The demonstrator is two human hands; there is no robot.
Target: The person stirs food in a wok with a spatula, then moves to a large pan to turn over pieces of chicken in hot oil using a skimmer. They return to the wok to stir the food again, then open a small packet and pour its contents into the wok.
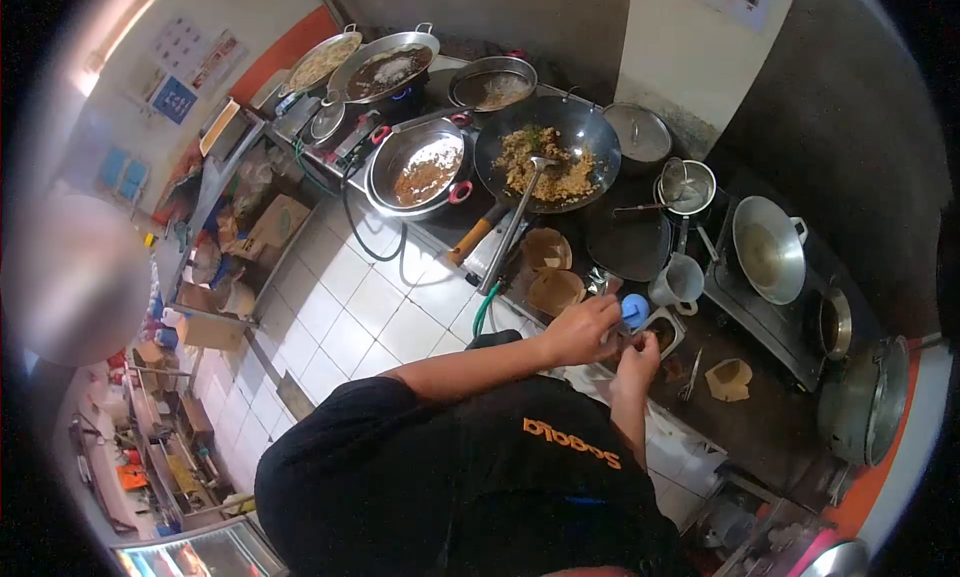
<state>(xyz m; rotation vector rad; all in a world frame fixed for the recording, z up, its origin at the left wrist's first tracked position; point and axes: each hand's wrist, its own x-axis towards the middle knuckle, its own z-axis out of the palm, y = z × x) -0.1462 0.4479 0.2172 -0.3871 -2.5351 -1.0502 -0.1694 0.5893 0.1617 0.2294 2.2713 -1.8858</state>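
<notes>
Both hands work close together over the near edge of the bench. The left hand arrives from 9 o'clock on a nearly level, outstretched forearm, its back uppermost and fingers curled inward. The right hand points up toward 12 o'clock from a bent arm, its fingers curled and their tips drawn in toward the left hand's. Each is part-closed; I cannot tell what, if anything, lies within either grip, as the fingers hide it.

A round blue cap shows just past the left fingertips, at 1 o'clock from the hands; whether it is held is unclear. Just beside the right fingers, at 3 o'clock, stands a rectangular metal container with dark contents.

Farther out, scissors and a torn piece of brown paper lie at 4 o'clock. A light-coloured measuring jug stands between 1 and 2 o'clock, and a round-bowled strainer rests over a pot at 1. At 2 o'clock a pale metal wok sits tilted on a stove. At 11 o'clock a dark wok holds crumbly golden-brown food, with a long-handled ladle resting in it.
</notes>
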